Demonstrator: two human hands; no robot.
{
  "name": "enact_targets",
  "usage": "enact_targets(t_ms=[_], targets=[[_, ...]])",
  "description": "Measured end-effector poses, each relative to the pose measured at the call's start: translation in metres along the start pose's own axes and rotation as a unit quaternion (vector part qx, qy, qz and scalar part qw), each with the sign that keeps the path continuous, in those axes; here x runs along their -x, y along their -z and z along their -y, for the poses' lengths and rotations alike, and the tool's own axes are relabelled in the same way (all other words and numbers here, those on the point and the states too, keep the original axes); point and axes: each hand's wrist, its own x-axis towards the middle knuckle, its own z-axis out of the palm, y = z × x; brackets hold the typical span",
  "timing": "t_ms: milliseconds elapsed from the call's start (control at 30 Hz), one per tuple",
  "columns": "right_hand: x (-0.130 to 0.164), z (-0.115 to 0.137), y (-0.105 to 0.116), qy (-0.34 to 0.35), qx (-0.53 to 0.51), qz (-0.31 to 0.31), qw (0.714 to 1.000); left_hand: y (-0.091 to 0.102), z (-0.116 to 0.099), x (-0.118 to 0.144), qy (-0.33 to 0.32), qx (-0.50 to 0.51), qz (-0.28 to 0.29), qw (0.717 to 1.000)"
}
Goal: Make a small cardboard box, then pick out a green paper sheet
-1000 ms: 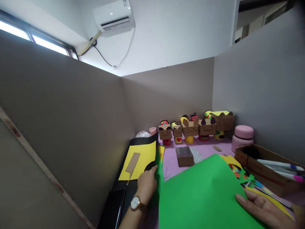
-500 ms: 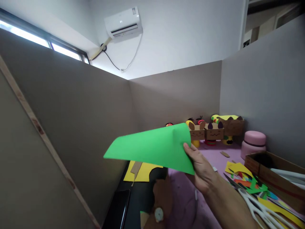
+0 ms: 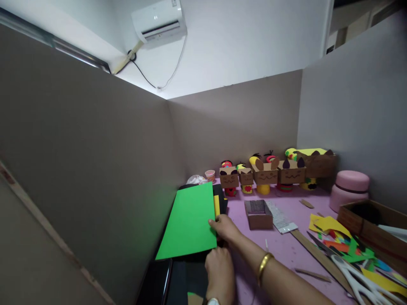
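Head view. The green sheet [image 3: 190, 224] lies at the left of the pink tabletop [image 3: 276, 250], over black sheets [image 3: 197, 275]; a strip of yellow paper [image 3: 217, 205] shows past its right edge. The right hand [image 3: 226, 228], gold bangle [image 3: 263, 267] on the wrist, is closed on that edge, thumb on top; its other fingers are partly hidden. The left hand [image 3: 220, 269], wearing a watch [image 3: 212, 301], is just below the sheet's near right corner with knuckles bent; how tightly its fingers close, and on what, cannot be told.

A dark, glossy flat object [image 3: 155, 281] lies near the sheet's lower left corner. A small open cardboard box [image 3: 259, 219] stands right of the hands. Further right are paper scraps [image 3: 352, 250], white-handled scissors [image 3: 349, 269] and a pink lidded container [image 3: 349, 190]. Box-faced figures [image 3: 265, 173] line the back.
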Motion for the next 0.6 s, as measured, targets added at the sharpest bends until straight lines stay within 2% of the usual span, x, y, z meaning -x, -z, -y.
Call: enact_targets(t_ms=[133, 233, 400, 600], targets=[[0.000, -0.006, 0.039, 0.027, 0.042, -0.047, 0.998, 0.010, 0.006, 0.002, -0.016, -0.003, -0.023, 1.000], [0.006, -0.017, 0.059, 0.007, 0.046, -0.053, 0.997, 0.015, 0.015, 0.002, -0.028, 0.007, -0.036, 0.999], [0.006, -0.035, 0.051, -0.051, 0.031, -0.033, 0.998, 0.023, 0.030, -0.001, -0.034, 0.029, -0.048, 0.998], [0.003, -0.045, 0.044, -0.052, 0.034, -0.042, 0.997, 0.025, 0.038, -0.003, -0.024, 0.045, -0.061, 0.997]])
